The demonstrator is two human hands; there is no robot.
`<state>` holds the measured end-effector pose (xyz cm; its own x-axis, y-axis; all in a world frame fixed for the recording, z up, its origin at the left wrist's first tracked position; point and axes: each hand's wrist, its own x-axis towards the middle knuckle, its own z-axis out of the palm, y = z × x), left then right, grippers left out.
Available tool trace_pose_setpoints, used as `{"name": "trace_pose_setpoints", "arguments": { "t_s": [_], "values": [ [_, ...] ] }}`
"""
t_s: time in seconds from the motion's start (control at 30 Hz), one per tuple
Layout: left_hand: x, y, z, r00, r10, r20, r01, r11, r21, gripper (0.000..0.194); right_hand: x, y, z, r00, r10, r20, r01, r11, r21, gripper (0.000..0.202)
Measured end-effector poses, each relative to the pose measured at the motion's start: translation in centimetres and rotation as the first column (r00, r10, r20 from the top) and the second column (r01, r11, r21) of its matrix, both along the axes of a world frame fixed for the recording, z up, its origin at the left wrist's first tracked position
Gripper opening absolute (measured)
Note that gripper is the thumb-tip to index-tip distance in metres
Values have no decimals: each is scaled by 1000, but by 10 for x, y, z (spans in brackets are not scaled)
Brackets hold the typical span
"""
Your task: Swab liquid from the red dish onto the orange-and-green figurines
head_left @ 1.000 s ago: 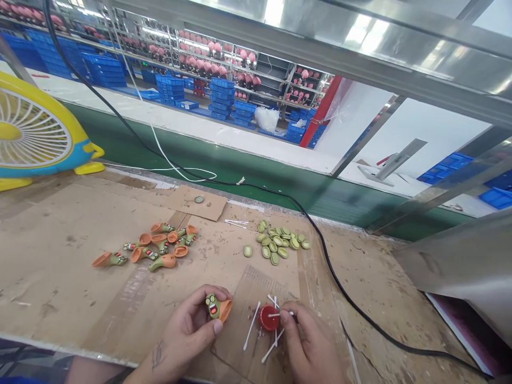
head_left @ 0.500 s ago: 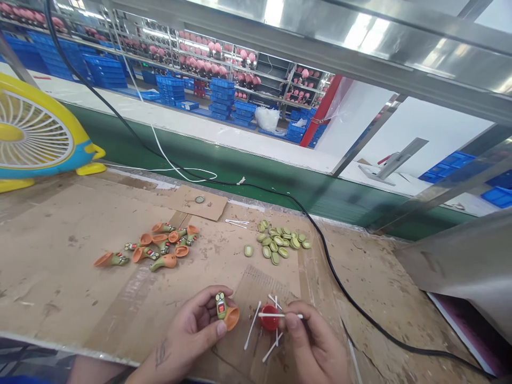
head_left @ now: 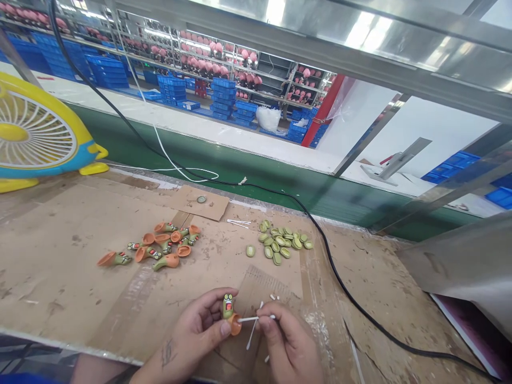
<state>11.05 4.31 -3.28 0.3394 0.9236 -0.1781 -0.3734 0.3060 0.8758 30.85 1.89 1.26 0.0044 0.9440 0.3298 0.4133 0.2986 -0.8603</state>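
Cardboard sheets (head_left: pixel 80 256) cover the workbench, worn and stained, with a green conveyor belt (head_left: pixel 240 165) running behind and shelving with blue crates (head_left: pixel 224 98) beyond it.

Left hand (head_left: pixel 196 333): closed around a small green figure (head_left: pixel 229 308) with an orange cup-shaped base, held upright at the near edge of the bench, thumb and fingers pinching it so the base faces the other hand.

Right hand (head_left: pixel 288 341): fingers pinched on a cotton swab (head_left: pixel 256 318), held level with its tip at the orange base, apparently to dab or wipe there.

Further swabs (head_left: pixel 253 330) lie on the cardboard directly beneath the hands, within easy reach.

Stock is sorted in two groups: like figures (head_left: pixel 160 246) lie to the left, and flat green oval pieces (head_left: pixel 282 241) lie in a loose heap to the right, well apart from each other.

A black cable (head_left: pixel 332 266) crosses the bench right of the ovals. A yellow desk fan (head_left: pixel 36 136) stands at far left.
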Motion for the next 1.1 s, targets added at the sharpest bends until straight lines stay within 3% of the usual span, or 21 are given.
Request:
{"name": "trace_pose_setpoints", "arguments": {
  "t_s": [0.17,0.33,0.47,0.57,0.63,0.7,0.87,0.97,1.1],
  "values": [
    [2,2,2,1000,-20,-24,21,1000,15,64,6,-2,6,995,-64,-71,68,997,45,35],
    [1,3,-5,1000,30,-7,-30,999,29,60,34,-4,2,972,-231,-36,228,972,-63,35],
    [0,4,-7,1000,3,2,-3,1000,25,56,59,1,-3,983,-93,159,106,991,-81,32],
    [3,3,-2,998,67,10,-67,998,0,59,82,22,-8,927,-156,342,193,978,-77,39],
    [6,2,2,993,120,12,-120,993,-11,61,99,49,-11,864,-283,417,342,937,-75,44],
    [8,1,5,990,138,6,-138,990,-7,61,114,82,-13,818,-332,470,414,907,-81,38],
    [9,2,2,986,165,-4,-165,986,14,60,132,147,-16,748,-326,578,443,894,-70,26],
    [9,3,2,981,193,-10,-193,981,14,60,134,152,-17,731,-305,611,452,887,-98,15],
    [12,1,8,975,220,-15,-220,975,-14,62,136,126,-22,765,-241,597,421,889,-181,19]
  ]
}}
